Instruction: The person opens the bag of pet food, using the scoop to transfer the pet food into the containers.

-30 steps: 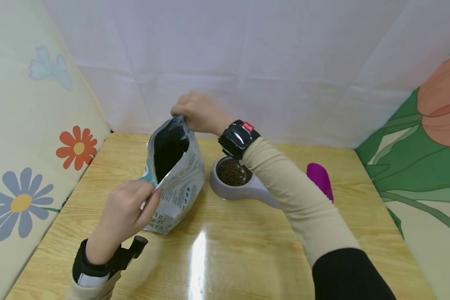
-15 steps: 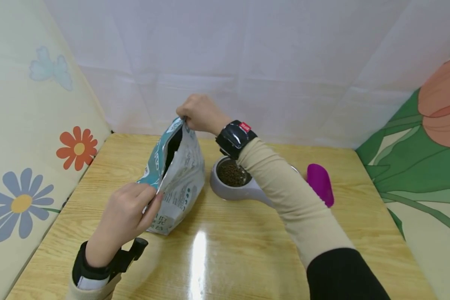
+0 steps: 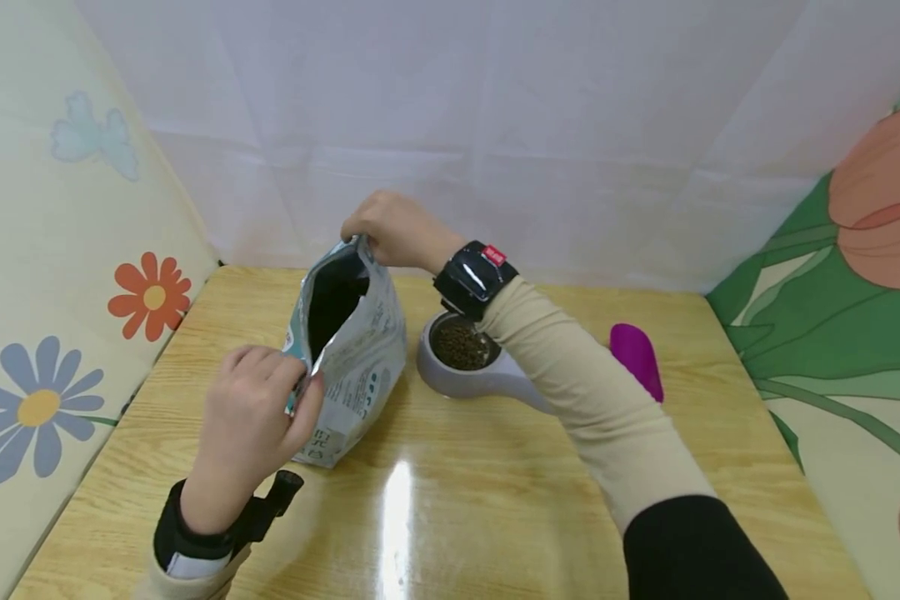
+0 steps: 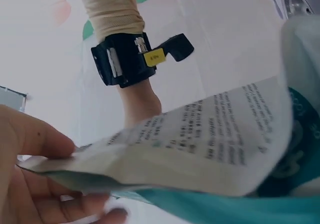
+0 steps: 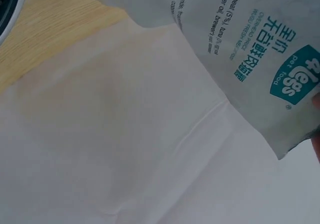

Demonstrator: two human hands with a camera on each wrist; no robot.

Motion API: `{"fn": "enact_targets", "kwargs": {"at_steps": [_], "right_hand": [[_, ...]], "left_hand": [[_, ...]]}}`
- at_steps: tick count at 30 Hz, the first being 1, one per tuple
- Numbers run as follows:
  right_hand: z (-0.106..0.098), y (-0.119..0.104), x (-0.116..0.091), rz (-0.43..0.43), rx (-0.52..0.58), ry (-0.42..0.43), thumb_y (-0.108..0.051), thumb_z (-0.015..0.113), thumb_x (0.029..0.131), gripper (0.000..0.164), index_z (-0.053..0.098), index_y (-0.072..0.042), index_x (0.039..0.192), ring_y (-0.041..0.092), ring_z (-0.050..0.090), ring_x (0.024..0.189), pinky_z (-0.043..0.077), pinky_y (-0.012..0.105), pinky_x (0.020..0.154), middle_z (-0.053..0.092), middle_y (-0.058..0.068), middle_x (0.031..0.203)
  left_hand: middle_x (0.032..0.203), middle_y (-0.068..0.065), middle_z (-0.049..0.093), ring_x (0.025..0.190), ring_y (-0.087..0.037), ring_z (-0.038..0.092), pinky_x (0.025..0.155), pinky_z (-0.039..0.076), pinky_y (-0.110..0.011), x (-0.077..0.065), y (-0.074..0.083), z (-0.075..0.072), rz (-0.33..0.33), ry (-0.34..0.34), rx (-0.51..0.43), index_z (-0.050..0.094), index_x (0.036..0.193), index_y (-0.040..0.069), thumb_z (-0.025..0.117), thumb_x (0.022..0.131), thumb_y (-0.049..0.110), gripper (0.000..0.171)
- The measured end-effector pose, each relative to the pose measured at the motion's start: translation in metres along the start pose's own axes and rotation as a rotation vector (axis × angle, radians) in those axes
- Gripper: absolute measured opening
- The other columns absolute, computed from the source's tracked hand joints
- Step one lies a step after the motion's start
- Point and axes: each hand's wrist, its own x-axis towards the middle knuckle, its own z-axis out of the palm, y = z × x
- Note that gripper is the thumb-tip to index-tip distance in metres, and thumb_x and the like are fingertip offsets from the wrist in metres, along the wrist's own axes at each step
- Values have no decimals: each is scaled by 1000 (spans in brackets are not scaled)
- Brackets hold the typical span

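Observation:
A silver-grey and teal pet food bag [image 3: 360, 367] stands on the wooden table with its mouth gaping and dark inside. My left hand [image 3: 258, 412] pinches the near corner of its rim between thumb and fingers. At the far top corner, my right hand [image 3: 401, 229] grips the rim. The left wrist view shows the printed bag panel [image 4: 210, 139] running out from the left fingers. In the right wrist view the bag's corner [image 5: 280, 103] bears teal lettering, and only a sliver of the right fingers shows at the edge.
Right of the bag sits a grey double bowl [image 3: 457, 383] with brown kibble in its left cup; the right forearm covers much of it. A magenta scoop [image 3: 637, 358] lies beyond that arm. A white cloth [image 3: 570, 150] hangs behind the table [image 3: 450, 517].
The bag's mouth narrowed half a second ago and now gapes wide again. Both hands keep their hold on the rim, shifting only slightly. Bowl and scoop have stayed put.

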Motion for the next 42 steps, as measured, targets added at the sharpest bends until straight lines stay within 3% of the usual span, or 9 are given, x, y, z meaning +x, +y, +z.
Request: {"fn": "enact_targets", "kwargs": {"at_steps": [3,7,13,16,23,28,31,35,42], "right_hand": [[0,-2,1,-16,41,-16,14,43,75,34,69,-6,85,16,61,76,45,28,79,67,3,83],[1,-6,3,-26,43,-28,12,43,77,30,66,-6,79,16,57,69,44,27,72,65,4,77],[4,-8,3,31,-16,-30,12,42,76,25,48,-8,63,17,41,60,36,29,64,51,4,63],[6,-6,2,60,-56,-33,11,42,76,26,43,-10,62,17,39,60,35,29,64,47,4,62],[8,-5,2,62,-63,4,12,44,70,26,43,-10,58,17,37,57,37,30,62,45,4,58],[5,-7,2,60,-47,-18,14,41,72,30,38,-12,58,16,31,57,31,28,63,39,2,58],[0,-7,1,51,-11,-74,14,42,72,27,56,-7,64,17,43,59,39,28,69,55,4,64],[-7,-11,0,26,62,-111,12,46,72,36,71,-5,93,20,62,75,46,30,77,69,6,90],[-3,-15,0,2,58,-27,7,50,72,21,67,-4,76,19,58,64,46,29,70,67,6,75]], "left_hand": [[61,-17,58,60,-35,54,64,43,-50,2,3,-2,-79,-7,53,57,71,-5,42,85,29,40],[71,-22,62,62,-37,57,55,45,-47,7,7,-4,-175,-44,104,61,91,-12,54,78,28,42],[49,-3,40,42,-16,35,36,22,-26,10,16,-7,-263,-164,104,53,63,3,63,76,14,20],[47,1,31,41,-13,28,36,18,-24,10,20,-6,-258,-180,107,47,58,5,61,77,7,24],[45,-4,35,38,-15,29,36,18,-26,8,20,-1,-221,-97,127,49,58,-1,60,74,-1,19],[44,-4,35,37,-14,28,35,18,-25,8,20,-1,-223,-95,124,51,59,-3,60,74,-2,18],[45,-4,37,37,-13,28,35,18,-24,9,20,-1,-237,-95,116,54,61,-4,60,75,0,16],[45,-3,37,36,-12,27,34,16,-23,11,19,-1,-245,-69,133,53,57,0,58,76,6,20],[45,-3,36,37,-16,31,35,18,-26,16,22,0,-275,-127,198,48,54,4,61,79,9,29]]}}
